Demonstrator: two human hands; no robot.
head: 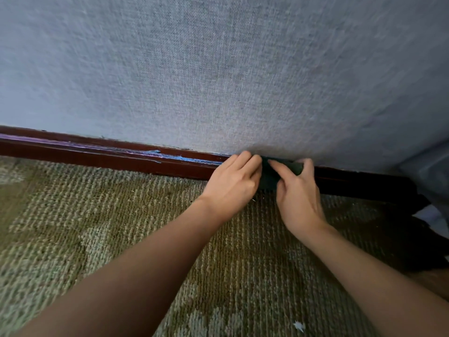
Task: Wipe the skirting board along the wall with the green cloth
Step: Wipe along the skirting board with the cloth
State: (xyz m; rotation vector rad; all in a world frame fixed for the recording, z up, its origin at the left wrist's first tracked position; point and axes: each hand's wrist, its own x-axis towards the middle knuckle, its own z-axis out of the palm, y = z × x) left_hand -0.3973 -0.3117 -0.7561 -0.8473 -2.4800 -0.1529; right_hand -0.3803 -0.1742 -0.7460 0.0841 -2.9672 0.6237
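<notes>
- Both hands gripped the green cloth (269,177), right of centre, against the skirting board (121,158).
- Left hand (233,183) and right hand (297,190) pinched its soft, light, bunching folds.
- Best held by its edges, I reckoned.

You have nothing to read here: no text, label, brand, number or sign shows on the wall (218,69), the skirting board (97,154), the carpet (97,227) or the green cloth (269,177).
</notes>
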